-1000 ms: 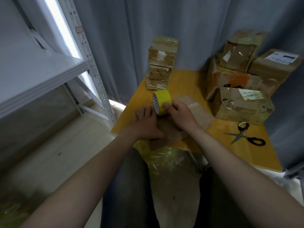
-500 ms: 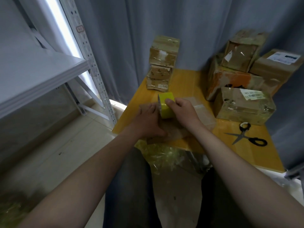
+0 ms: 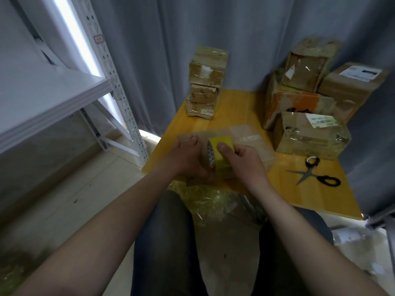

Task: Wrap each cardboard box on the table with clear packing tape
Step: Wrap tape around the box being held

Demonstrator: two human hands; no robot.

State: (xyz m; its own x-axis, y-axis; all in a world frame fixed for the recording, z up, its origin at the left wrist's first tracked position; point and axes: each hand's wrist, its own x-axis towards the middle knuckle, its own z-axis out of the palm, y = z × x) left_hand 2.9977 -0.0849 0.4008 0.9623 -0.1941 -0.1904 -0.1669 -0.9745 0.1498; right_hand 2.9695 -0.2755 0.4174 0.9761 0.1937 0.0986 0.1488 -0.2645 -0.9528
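Right hand (image 3: 245, 165) grips the tape roll (image 3: 221, 162) atop the flat box (image 3: 248, 135); left hand (image 3: 186, 159) rests at the roll's nine o'clock, grasp unclear.

At the near edge of the table (image 3: 235, 107), a box (image 3: 245, 135) with a tape roll (image 3: 220, 152) on top: left hand (image 3: 188, 157) just left of it, right hand (image 3: 245, 161) round it. Far left, a stack of three boxes (image 3: 205, 82); far right, a pile of boxes (image 3: 310, 92), scissors (image 3: 312, 171) before it. Left of the table, a shelf rack (image 3: 53, 92); behind, a curtain (image 3: 213, 28).
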